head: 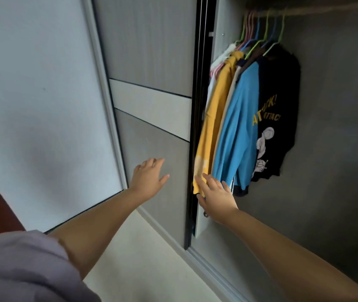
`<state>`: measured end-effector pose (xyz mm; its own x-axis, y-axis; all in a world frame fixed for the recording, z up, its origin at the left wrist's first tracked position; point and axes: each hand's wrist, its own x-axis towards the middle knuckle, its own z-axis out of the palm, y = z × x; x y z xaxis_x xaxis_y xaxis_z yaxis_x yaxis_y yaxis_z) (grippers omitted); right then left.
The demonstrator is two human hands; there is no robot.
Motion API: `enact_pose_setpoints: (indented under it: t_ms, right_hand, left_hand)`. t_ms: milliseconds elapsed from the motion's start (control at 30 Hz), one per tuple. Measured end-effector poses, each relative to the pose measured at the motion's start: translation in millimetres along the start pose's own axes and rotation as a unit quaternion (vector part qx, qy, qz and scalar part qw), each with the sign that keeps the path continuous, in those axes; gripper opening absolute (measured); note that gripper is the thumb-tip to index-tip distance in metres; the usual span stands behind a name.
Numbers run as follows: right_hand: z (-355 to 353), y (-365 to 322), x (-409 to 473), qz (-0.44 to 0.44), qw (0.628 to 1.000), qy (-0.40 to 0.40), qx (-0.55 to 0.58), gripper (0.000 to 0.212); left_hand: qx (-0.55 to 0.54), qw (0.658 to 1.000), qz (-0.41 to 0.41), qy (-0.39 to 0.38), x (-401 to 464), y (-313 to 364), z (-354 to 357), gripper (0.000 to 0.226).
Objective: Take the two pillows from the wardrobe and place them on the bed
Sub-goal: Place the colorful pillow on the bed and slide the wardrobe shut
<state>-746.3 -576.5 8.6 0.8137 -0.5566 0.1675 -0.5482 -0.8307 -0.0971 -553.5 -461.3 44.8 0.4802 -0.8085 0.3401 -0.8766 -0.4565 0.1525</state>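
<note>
While both hands reach toward the wardrobe [337, 127], I judge that the step in hand is to open it more, because the pillows do not show anywhere in the head view; I cannot tell where they lie, perhaps behind the sliding door [152, 131] or lower than the camera sees. The bed is also not in view.

The left hand [148, 178] is flat and spread on the grey panel of the door, its grip wide and holding nothing. The right hand [214, 196] is at the dark edge of the door, fingers extended and apart, also holding nothing; its fingertips touch or almost touch the hem of the yellow shirt [215, 118] just beyond the grip.

To do this step well, I would press the left palm evenly on the panel and take the door edge with the right, then slide along the bottom rail [215, 271] without pulling outward, so the door does not jam. I would keep the right fingers free of the cloth.

Beyond the right grip hang a blue shirt [237, 131] and a black printed shirt [280, 118] on coloured hangers [261, 31]. Below both grips the floor [143, 258] is pale and smooth. To the left of the left grip is a plain white wall [38, 94].
</note>
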Motion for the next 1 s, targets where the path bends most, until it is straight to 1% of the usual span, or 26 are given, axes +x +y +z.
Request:
enact_pose_setpoints:
  t_ms: [167,333,400,467,600,667,767,867,1000]
  right_hand:
    - [-3.0,33.1,90.6,0.021,1.000,0.019,-0.006,0.056]
    - [-12.6,63.1,190.5,0.025,1.000,0.006,0.011,0.060]
    - [-17.6,67.6,229.1,0.046,0.997,0.044,0.036,0.065]
    - [-21.6,65.9,259.7,0.086,0.989,0.091,0.077,0.067]
    - [-29.7,59.8,312.4,0.137,0.965,0.196,0.106,0.059]
    - [-35.1,57.0,331.3,0.171,0.949,0.228,0.131,0.052]
    - [-39.1,54.8,346.2,0.197,0.941,0.232,0.151,0.044]
    - [-41.7,55.2,350.0,0.200,0.940,0.226,0.158,0.035]
    - [-47.4,52.6,346.4,0.205,0.943,0.219,0.146,0.033]
  left_hand:
    - [-0.008,0.999,0.045,0.012,93.1,5.4,25.3,0.055]
    - [-0.017,0.995,0.090,0.033,195.5,3.9,34.7,0.057]
    - [-0.030,0.993,0.101,0.058,232.6,-1.6,34.8,0.058]
    - [-0.021,0.989,0.119,0.083,262.4,-6.5,35.5,0.063]
    - [0.029,0.974,0.197,0.111,319.5,-11.7,33.9,0.073]
    - [0.047,0.965,0.223,0.131,345.8,-11.9,29.3,0.079]
    - [0.057,0.953,0.251,0.159,369.6,-15.5,26.5,0.087]
    - [0.057,0.937,0.300,0.169,382.6,-21.0,31.1,0.084]
    - [0.023,0.929,0.312,0.198,383.5,-14.1,38.6,0.084]
